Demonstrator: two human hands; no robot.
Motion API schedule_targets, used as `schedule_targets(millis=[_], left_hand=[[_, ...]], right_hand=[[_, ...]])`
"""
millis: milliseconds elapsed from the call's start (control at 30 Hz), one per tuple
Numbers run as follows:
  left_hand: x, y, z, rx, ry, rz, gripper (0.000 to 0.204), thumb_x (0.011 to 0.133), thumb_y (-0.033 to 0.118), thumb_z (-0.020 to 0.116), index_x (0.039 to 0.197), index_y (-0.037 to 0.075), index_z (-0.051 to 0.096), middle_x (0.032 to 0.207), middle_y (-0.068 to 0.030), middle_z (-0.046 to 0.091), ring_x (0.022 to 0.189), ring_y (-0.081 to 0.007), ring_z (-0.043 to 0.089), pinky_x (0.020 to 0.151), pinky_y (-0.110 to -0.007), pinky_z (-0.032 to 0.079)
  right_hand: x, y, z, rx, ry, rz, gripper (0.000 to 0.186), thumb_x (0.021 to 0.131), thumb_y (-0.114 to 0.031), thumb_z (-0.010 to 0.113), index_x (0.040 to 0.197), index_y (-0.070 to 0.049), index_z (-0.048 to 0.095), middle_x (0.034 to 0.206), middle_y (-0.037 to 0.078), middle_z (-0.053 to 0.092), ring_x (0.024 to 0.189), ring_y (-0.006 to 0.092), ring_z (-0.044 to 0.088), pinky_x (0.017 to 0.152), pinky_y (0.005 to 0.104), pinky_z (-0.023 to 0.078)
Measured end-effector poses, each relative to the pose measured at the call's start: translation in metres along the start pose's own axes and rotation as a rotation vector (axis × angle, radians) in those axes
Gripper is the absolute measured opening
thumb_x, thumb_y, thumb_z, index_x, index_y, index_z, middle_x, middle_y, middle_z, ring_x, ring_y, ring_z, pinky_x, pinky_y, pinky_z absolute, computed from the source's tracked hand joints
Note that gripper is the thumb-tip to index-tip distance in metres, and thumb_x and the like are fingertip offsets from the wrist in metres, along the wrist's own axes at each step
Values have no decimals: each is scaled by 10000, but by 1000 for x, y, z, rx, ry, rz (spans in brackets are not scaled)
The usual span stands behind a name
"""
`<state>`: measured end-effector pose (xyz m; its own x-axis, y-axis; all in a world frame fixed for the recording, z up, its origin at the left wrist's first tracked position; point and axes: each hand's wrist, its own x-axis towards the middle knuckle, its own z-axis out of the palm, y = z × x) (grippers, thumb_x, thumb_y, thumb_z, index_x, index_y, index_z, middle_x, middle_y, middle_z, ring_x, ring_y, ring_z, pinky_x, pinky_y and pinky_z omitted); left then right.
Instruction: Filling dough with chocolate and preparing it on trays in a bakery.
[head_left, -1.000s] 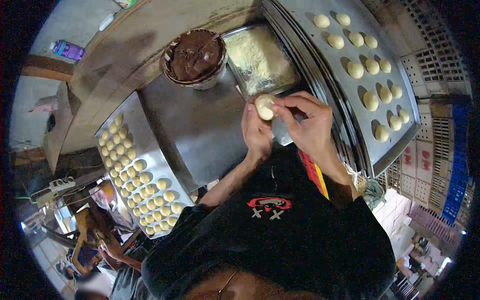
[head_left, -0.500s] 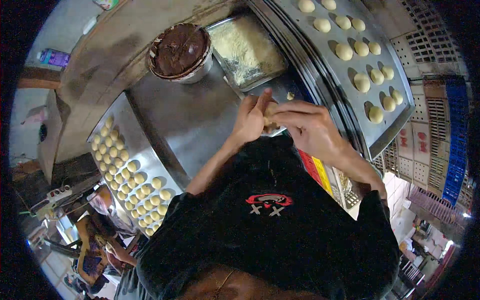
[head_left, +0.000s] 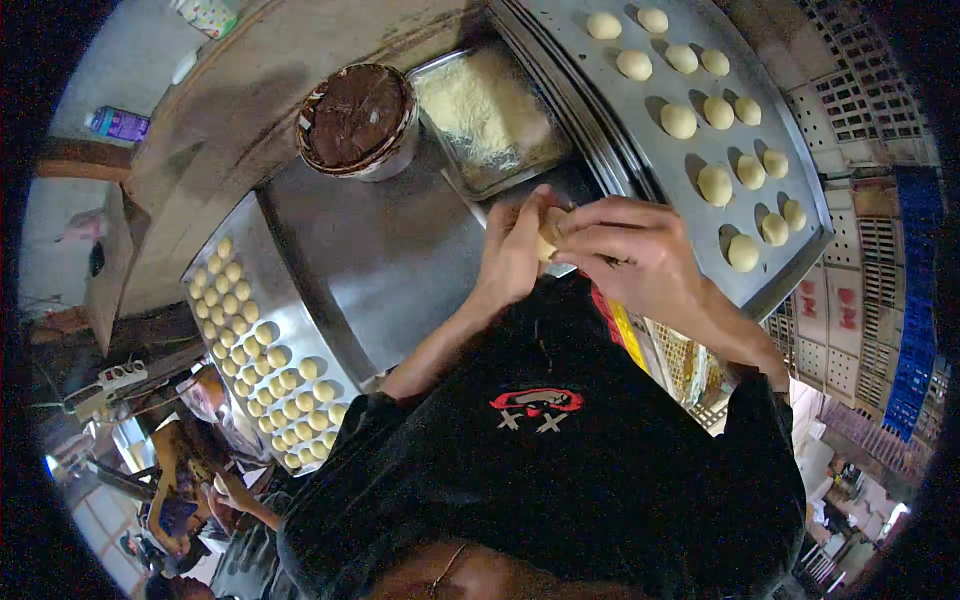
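Both my hands meet in front of my chest around a small piece of pale dough (head_left: 548,240). My left hand (head_left: 512,252) cups it from the left with the thumb raised. From the right, my right hand (head_left: 640,248) pinches the dough with fingertips and thumb. Much of the piece is hidden by the fingers. Beyond my hands, a shallow metal tray (head_left: 478,183) holds pale flour (head_left: 465,105). To its left stands a bucket (head_left: 385,163) of thick dark brown paste (head_left: 355,110).
At right, a stack of metal trays (head_left: 690,150) carries spaced dough balls (head_left: 714,185) on top. Another tray (head_left: 262,285), at left, bears rows of smaller dough balls (head_left: 277,356). Blue and pale crates (head_left: 915,300) stand far right. A co-worker's hand (head_left: 235,495) shows lower left.
My hands have shifted slightly right, still around the dough, and my right fingers have changed their grip. The whole view has moved a little.
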<state>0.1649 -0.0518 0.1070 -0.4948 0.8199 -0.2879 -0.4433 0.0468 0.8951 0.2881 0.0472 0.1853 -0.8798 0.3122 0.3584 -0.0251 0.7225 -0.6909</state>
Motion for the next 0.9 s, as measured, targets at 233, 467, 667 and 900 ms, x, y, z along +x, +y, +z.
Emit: schedule_targets(millis=[233,467,667,900], left_hand=[[18,25,34,135,-77,46,482,988,397,418,844,-7,637,713,-73,638,521,-129,570,415,-254,433],[62,26,65,-184,-559,-256,753,948,640,179,1234,9,475,910,-190,665,490,-159,583,333,-237,420],[95,22,99,-87,-595,-143,735,961,607,209,1397,26,326,1023,-218,651,568,-150,573,395,-227,422],[86,9,80,46,-325,-82,630,970,351,484,1485,108,215,1037,-138,658,616,-106,563,464,-225,429]], right_hand=[[11,28,-38,63,-72,2,215,681,84,669,877,2,704,898,140,692,770,278,685,637,315,555],[15,100,-76,483,5,530,125,873,18,606,976,29,677,788,54,656,638,103,596,580,253,497],[26,132,-99,377,33,438,366,745,-171,788,1039,-3,650,861,54,664,751,114,606,688,268,510],[88,258,-173,-280,367,465,530,678,-277,799,1139,-67,647,976,122,700,858,204,674,782,335,527]])
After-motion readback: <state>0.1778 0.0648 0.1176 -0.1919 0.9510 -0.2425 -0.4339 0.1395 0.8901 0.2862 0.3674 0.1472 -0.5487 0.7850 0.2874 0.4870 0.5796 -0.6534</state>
